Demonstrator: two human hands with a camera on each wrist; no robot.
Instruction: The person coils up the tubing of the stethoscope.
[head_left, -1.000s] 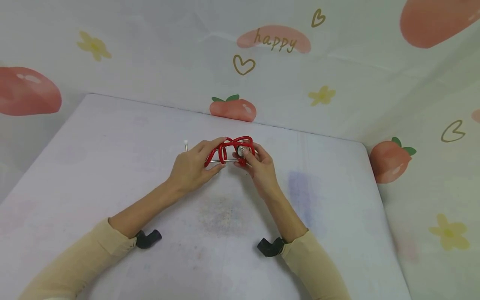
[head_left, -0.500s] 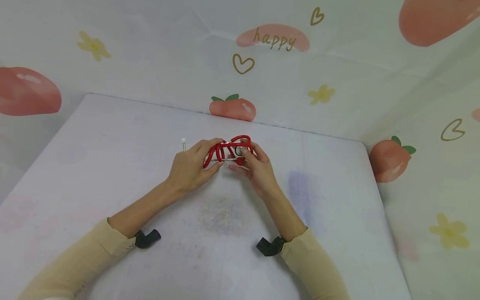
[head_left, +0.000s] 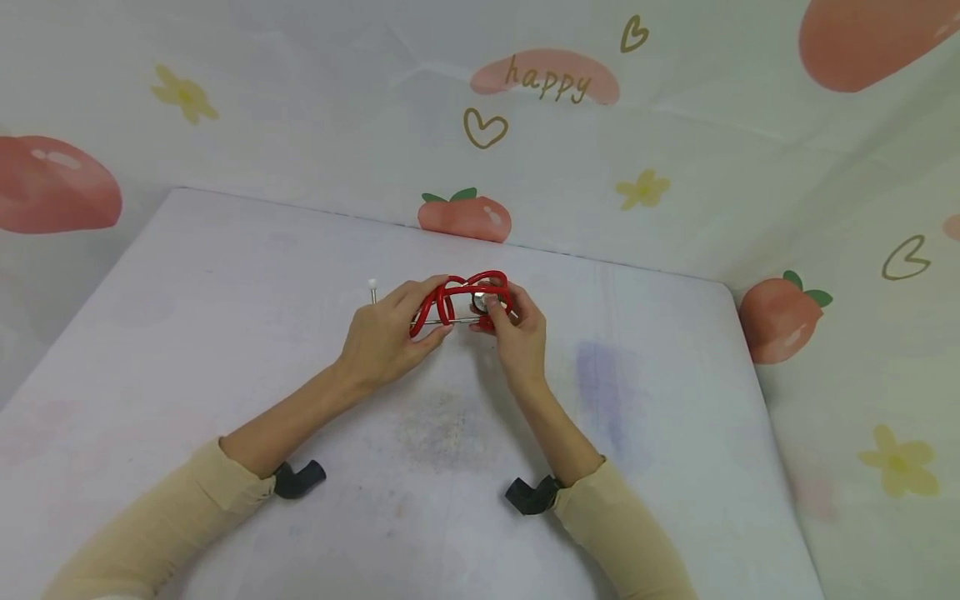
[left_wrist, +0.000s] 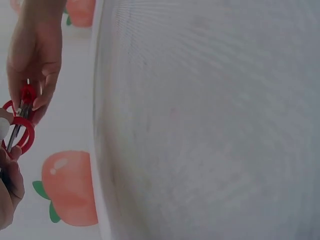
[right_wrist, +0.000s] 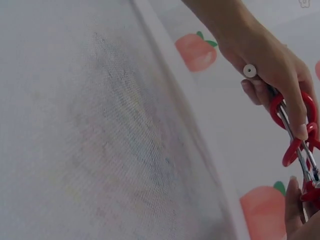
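A stethoscope with red tubing [head_left: 472,291] is held above the table in a folded bundle. My left hand [head_left: 382,337] grips the bundle's left end, fingers over the top and thumb below. Past the back of that hand sticks a white ear tip [head_left: 372,284], which also shows in the right wrist view as a white disc [right_wrist: 250,70]. At the other end, my right hand [head_left: 521,337] pinches the red loops and the round metal chest piece [head_left: 481,300], thumb in front. Metal ear tubes [right_wrist: 287,120] run between the hands. My fingers hide parts of both ends.
A white, faintly stained table [head_left: 442,517] lies beneath the hands. Behind it and at the right stands a printed cloth backdrop [head_left: 337,125] with fruit and flowers. A black curved piece [head_left: 300,480] sits at each sleeve cuff.
Half a second ago the right hand's lower fingers were spread away from the bundle; now they are back against it. The right wrist has shifted slightly left. The left hand keeps its grip.
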